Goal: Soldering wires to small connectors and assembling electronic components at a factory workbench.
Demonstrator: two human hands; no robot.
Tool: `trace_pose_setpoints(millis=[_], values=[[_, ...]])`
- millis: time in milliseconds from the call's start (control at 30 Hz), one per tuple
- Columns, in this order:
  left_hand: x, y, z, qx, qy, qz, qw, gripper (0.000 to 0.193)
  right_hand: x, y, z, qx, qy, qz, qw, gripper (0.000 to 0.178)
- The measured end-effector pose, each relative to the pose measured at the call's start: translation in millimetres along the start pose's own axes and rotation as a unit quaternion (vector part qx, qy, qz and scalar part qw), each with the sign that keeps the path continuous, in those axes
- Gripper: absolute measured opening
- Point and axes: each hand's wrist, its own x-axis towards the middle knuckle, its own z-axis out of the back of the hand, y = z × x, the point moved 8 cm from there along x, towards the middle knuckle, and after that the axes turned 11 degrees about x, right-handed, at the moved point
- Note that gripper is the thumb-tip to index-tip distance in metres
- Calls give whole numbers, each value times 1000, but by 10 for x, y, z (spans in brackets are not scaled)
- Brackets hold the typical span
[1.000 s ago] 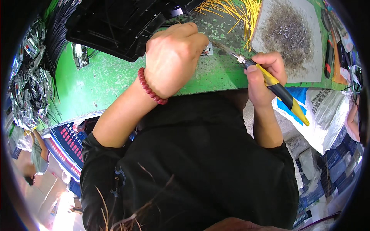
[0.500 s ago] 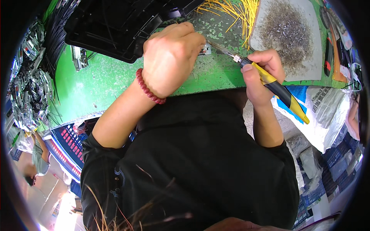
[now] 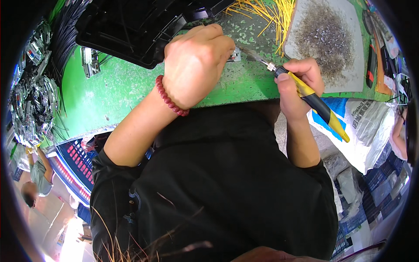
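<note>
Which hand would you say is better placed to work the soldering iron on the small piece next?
Probably the right: the right hand holds the soldering iron, angled toward the small piece, while the left hand is at that piece.

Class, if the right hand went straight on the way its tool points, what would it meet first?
Led by the yellow-and-black tool, the right hand would probably first meet the small part by the left hand, or that hand's fingers; depth is unclear in this view.
</note>
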Motion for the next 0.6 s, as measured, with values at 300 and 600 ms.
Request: trace_pose_setpoints(millis=[300,600], values=[[-1,-1,9,-2,-1,-3,1000,3,62,-13,-71,-11,4,-21,1000,16],[11,-10,18,-7,3,0,1000,3,-4,-64,86,17,-11,18,1000,17]])
